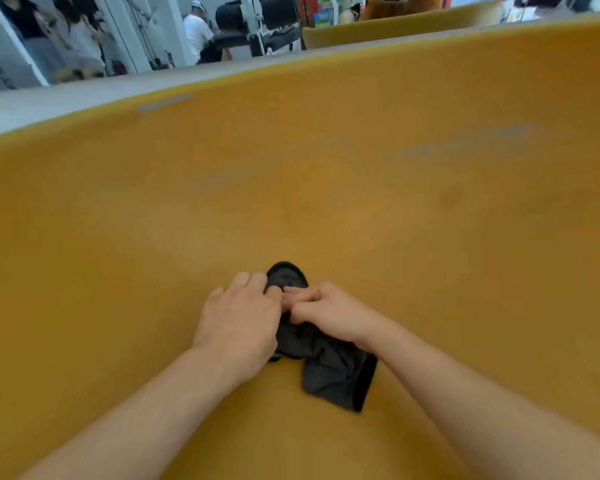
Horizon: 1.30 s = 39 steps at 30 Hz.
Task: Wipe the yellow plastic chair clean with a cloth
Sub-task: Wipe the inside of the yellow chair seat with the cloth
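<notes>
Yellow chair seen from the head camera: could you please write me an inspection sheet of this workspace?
Surface: yellow chair, with grey smudges on its upper part.
Job's things: dark cloth bunched on the chair.
Clutter: nothing seen.
Grippers: left hand and right hand both grip the cloth, fingers curled.
Cables: nothing seen.
Surroundings: second yellow chair, person in a white shirt, dark equipment, all blurred.

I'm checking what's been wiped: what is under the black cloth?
The black cloth lies on the yellow plastic chair, gripped from above by the left hand and right hand. The chair surface beneath it is covered.
</notes>
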### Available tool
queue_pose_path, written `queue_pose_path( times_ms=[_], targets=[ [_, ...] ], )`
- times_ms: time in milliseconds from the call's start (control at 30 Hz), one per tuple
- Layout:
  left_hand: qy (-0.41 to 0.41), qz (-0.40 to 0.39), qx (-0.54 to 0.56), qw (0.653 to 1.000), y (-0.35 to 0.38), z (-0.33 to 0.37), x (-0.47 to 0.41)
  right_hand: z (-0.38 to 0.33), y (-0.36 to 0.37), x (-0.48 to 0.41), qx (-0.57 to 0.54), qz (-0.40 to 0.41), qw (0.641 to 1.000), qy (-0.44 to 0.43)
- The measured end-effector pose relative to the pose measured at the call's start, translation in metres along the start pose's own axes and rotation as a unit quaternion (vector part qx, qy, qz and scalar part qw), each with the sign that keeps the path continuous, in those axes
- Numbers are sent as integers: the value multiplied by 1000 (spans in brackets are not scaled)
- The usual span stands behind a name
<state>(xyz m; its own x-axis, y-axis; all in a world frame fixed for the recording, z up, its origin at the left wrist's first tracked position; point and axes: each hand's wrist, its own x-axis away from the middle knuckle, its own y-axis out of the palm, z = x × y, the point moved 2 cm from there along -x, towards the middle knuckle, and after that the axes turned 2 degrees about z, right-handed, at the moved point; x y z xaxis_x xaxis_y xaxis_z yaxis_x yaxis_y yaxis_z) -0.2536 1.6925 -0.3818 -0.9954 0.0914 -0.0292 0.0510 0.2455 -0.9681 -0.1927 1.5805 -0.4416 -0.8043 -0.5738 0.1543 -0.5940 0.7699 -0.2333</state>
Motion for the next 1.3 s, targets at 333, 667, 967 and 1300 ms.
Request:
queue_pose_path(
  times_ms=[333,667,967,1300],
  targets=[
    [46,-104,-22,993,48,26,-14,59,-57,32,433,154,888,-4],
    [-113,-18,-8,993,47,-26,-29,59,-46,33,522,119,845,3],
    [-151,124,-212,957,-14,-159,-28,60,-46,32,520,123,845,3],
    [72,-76,123,987,42,-10,-49,27,-32,27,316,181,931,-3]
  ],
)
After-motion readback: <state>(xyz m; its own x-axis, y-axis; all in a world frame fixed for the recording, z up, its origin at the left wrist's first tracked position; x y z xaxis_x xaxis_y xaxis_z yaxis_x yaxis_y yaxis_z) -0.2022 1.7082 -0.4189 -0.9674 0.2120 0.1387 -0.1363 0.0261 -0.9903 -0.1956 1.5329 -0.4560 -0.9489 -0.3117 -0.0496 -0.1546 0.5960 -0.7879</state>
